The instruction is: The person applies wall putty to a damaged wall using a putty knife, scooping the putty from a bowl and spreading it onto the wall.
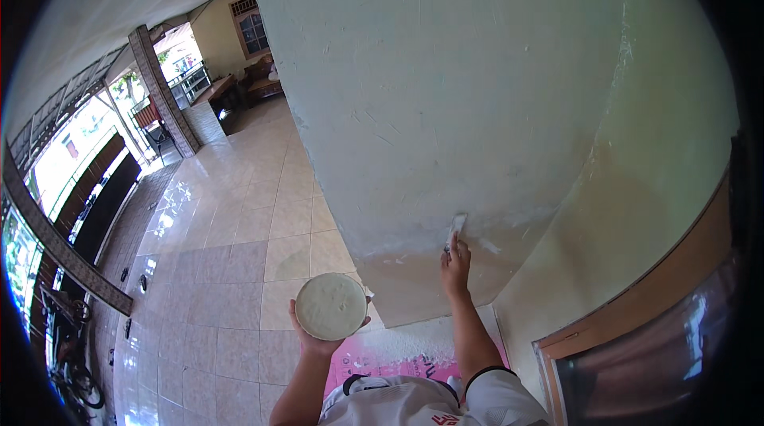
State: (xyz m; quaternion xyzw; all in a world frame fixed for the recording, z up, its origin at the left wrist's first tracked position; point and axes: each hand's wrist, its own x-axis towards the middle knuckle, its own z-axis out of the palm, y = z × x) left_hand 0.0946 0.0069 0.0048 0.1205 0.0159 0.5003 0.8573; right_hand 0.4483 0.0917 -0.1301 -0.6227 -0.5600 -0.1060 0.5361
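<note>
My right hand [455, 262] grips a small putty knife [458, 223], its pale blade lying against the lower part of the wall [446, 124]. The index finger stretches along the tool. White smears and scratches mark the wall around the blade, above a browner band. My left hand [318, 340] holds a round, shallow dish [331, 307] from below, fingers wrapped round its side. Pale, creamy putty seems to fill the dish, with a few lumps on its surface. The dish is apart from the wall, left of its lower corner.
A pink sheet [374, 362] strewn with white flakes lies at the wall's foot. A wood-framed glass panel [637, 354] stands at lower right. Tiled floor [223, 275] stretches left toward a pillar [163, 92], wooden furniture [259, 80] and a parked motorcycle [76, 346].
</note>
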